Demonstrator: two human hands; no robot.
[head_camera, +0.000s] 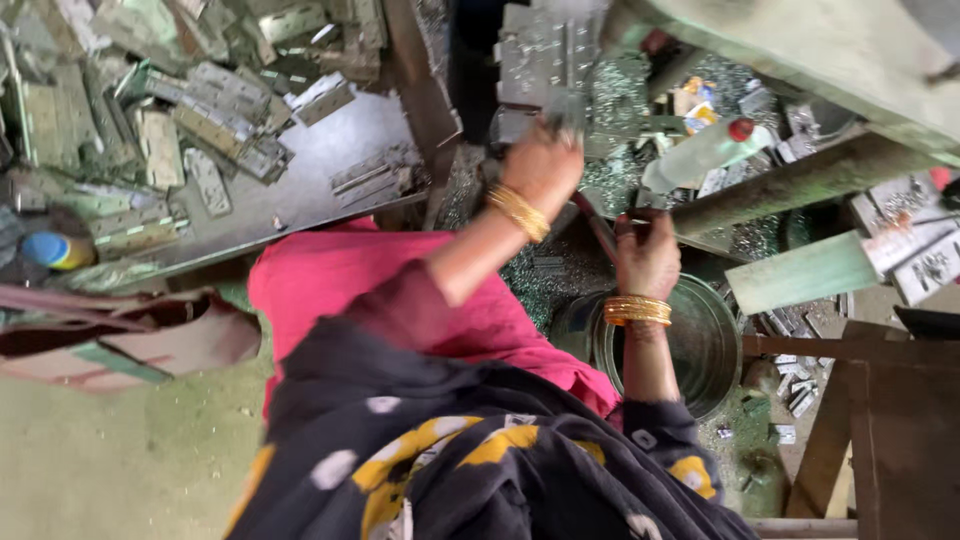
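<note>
Flat grey metal hinge plate, held upright at the press edge; dark slanted lever handle just below it.

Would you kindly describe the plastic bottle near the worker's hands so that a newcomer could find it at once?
Start at the long green metal beam slanting across the upper right. Just above its lower end, beyond the right hand, a clear plastic bottle lies on its side among grey metal scraps. Its red cap, pointing right, sets it apart: everything around it is dull flat metal.
</note>
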